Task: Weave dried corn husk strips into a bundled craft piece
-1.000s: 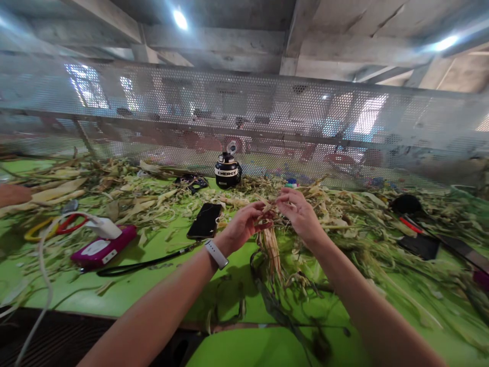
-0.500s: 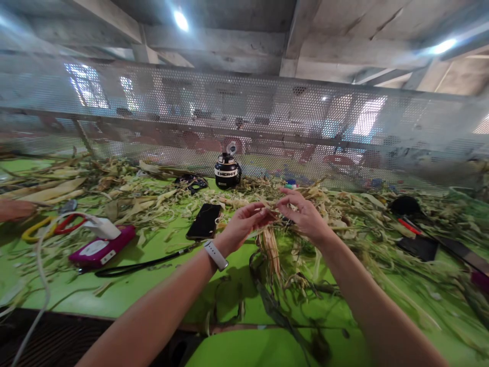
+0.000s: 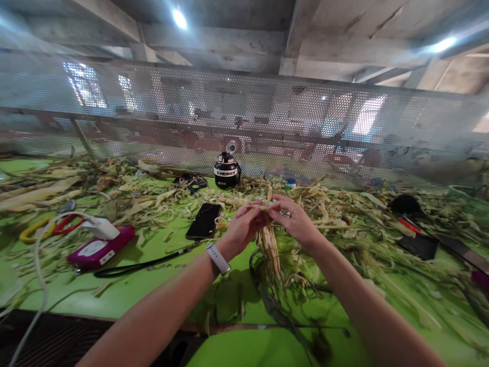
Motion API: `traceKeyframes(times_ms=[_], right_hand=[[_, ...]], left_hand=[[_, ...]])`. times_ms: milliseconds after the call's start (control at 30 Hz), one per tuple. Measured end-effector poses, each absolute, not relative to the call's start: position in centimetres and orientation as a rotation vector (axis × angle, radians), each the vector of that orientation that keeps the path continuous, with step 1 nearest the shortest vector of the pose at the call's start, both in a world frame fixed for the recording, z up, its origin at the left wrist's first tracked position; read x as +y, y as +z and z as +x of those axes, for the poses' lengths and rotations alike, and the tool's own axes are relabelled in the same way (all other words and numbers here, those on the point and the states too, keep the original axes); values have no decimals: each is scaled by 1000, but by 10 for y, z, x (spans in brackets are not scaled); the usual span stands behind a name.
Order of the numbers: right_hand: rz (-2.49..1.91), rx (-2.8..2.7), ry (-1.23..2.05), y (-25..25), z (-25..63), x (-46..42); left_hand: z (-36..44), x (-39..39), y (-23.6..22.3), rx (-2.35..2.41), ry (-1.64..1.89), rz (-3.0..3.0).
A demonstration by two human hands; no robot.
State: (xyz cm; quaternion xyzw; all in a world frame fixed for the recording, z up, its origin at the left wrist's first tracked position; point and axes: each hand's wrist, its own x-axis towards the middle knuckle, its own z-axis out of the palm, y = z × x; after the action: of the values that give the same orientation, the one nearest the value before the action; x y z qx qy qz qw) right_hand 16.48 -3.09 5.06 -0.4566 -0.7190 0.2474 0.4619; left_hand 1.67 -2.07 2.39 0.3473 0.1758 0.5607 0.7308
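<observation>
My left hand, with a pale watch band at the wrist, is closed on a thin strip of dried plant leaf, perhaps corn husk. Its fingertips meet those of my right hand, whose thumb and fingers pinch the same work. A short pale husk strip sticks up between the fingertips. Beneath the hands, a bundle of tan and orange dried husk strips hangs or lies towards the table's front. The exact grip points are partly hidden by the fingers.
Loose dried leaves litter the green table. Left of my hands are a black phone and a purple power strip with a white plug. A black jug stands behind, before a perforated metal screen.
My right hand has come left and its spread fingers have closed in beside my left hand. A strip tip now stands upright between them. Another person's hand at the left edge has gone from view.
</observation>
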Motion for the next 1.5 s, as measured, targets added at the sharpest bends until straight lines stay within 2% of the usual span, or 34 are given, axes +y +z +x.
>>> traceKeyframes(times_ms=[433,800,1067,1500], right_hand=[[-1072,-1728,611,55,168,-31],[-1049,-1708,528,63,178,-32],[-1128,-1934,580,58,178,-30],[-1177,-1923,702,58,181,-28]], left_hand=[[14,-19,25,416,1218,847],[10,-12,21,593,1211,1177],[7,-7,17,560,1042,1110],[6,-14,29,547,1112,1482]])
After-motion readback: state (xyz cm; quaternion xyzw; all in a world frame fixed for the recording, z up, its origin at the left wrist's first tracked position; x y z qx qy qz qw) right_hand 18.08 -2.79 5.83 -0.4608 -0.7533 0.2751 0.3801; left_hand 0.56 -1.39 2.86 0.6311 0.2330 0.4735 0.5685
